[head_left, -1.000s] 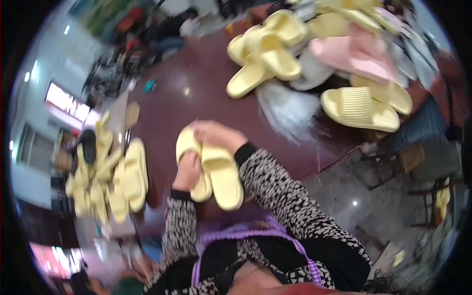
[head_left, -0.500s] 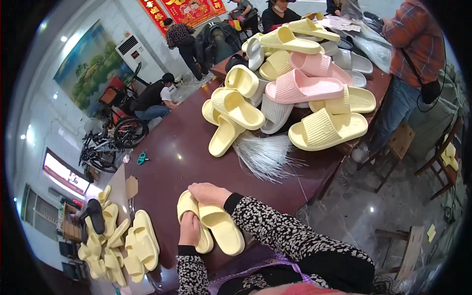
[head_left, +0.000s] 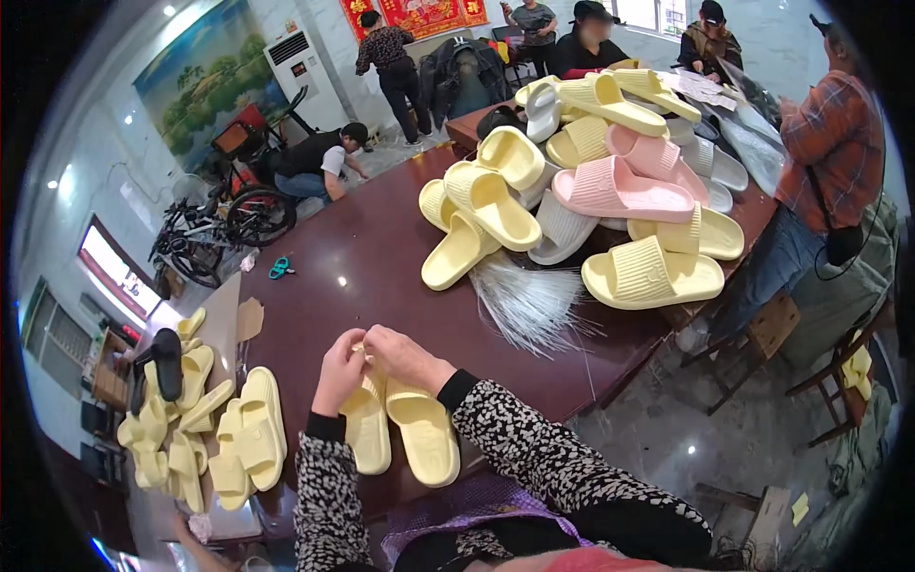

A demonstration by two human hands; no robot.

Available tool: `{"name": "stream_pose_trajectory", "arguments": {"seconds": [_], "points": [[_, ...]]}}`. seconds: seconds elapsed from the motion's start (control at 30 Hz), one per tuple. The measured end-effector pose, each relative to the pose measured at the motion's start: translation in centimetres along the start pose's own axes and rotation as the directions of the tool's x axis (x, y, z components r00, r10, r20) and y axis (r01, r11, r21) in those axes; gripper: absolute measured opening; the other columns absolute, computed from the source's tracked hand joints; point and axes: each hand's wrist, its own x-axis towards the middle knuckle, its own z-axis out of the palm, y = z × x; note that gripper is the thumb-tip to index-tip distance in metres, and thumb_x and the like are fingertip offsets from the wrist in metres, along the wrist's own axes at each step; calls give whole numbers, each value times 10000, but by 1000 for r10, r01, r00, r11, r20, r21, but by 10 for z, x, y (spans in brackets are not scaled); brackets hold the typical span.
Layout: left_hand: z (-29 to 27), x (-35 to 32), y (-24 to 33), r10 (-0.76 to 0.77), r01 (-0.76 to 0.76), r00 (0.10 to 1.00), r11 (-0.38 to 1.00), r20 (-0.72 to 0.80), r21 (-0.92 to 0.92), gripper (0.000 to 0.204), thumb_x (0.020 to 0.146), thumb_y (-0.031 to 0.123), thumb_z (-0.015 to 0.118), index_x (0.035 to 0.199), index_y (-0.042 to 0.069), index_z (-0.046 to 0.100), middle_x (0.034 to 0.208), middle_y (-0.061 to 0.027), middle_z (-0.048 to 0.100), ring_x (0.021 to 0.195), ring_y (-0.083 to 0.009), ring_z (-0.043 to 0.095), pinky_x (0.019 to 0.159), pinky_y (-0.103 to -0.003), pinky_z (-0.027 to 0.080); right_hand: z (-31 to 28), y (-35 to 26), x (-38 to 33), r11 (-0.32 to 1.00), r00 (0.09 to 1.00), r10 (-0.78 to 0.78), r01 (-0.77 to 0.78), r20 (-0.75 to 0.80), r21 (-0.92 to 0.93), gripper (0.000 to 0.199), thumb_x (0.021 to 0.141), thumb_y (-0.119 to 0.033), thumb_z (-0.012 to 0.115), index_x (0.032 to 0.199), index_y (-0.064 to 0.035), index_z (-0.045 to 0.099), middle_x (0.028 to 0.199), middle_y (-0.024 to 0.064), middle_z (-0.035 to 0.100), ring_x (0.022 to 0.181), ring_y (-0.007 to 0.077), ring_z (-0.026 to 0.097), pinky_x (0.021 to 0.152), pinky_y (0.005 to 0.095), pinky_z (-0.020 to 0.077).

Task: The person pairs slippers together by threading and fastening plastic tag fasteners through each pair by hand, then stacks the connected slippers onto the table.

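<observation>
Both hands, left hand (head_left: 341, 370) and right hand (head_left: 405, 357), met over paired yellow slippers (head_left: 400, 429) at the tabletop's (head_left: 381, 248) near edge, seemingly pinching them together.

Both forearms wear long black sleeves (head_left: 534, 448) speckled with white. The cuffs are plain black. A purple garment (head_left: 477, 515) lies below the sleeves

1. Bright, even indoor light fills the room, and ceiling spots show as small white dots at upper left.
2. The dark glossy table (head_left: 381, 276) throws back little points of glare.
3. Shadows are soft and short under the slippers (head_left: 610, 191).
4. A glowing window (head_left: 114, 276) at left is blown out.
5. Fisheye bending is strong, with walls curving and a black rim all round.
6. The centre is sharp; the edges smear, worst at lower left.
</observation>
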Motion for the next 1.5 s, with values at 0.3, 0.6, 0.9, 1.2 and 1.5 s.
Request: {"name": "stream_pose_trajectory", "arguments": {"seconds": [0.3, 0.6, 0.9, 1.2, 1.5], "points": [[4, -2, -13, -190, 256, 944, 938, 268, -233, 108, 882, 39, 534, 938, -18, 607, 731, -22, 603, 576, -64, 537, 505, -220, 428, 0, -1, -7, 998, 998, 37, -39, -48, -53, 73, 862, -25, 563, 906, -2, 510, 863, 177, 558, 819, 376, 588, 689, 420, 493], [1, -30, -37, -230, 246, 969, 906, 87, -346, 103, 902, 69, 569, 855, -12, 612, 653, 7, 571, 495, -44, 485, 450, -204, 383, 9, -6, -9, 989, 993, 116, -113, 31, -91, 74, 884, -70, 558, 930, -17, 533, 848, 169, 598, 782, 361, 618, 663, 405, 506], [0, -47, -37, -289, 172, 954, 752, -84, -636, 79, 933, 71, 542, 948, 15, 597, 695, 7, 571, 525, -12, 463, 465, -155, 350, 26, -10, -4, 978, 975, 201, -205, -93, -38, 70, 891, -60, 569, 939, -28, 529, 783, 154, 601, 722, 324, 619, 622, 373, 497], [6, -56, -46, -250, 142, 964, 772, -90, -620, 78, 945, 75, 525, 960, 36, 590, 664, 21, 527, 511, -16, 420, 447, -157, 311, 29, -15, 2, 995, 955, 98, -100, -281, 8, 53, 889, -40, 580, 930, -40, 547, 763, 122, 589, 693, 269, 617, 602, 332, 488], [10, -57, -54, -172, 95, 983, 782, -67, -616, 84, 933, 48, 533, 958, 13, 606, 716, 31, 542, 575, -12, 440, 510, -161, 338, 26, -23, -8, 992, 991, 126, -125, 40, -25, 63, 881, -76, 589, 910, -27, 562, 788, 138, 600, 728, 298, 610, 642, 368, 487]]}}
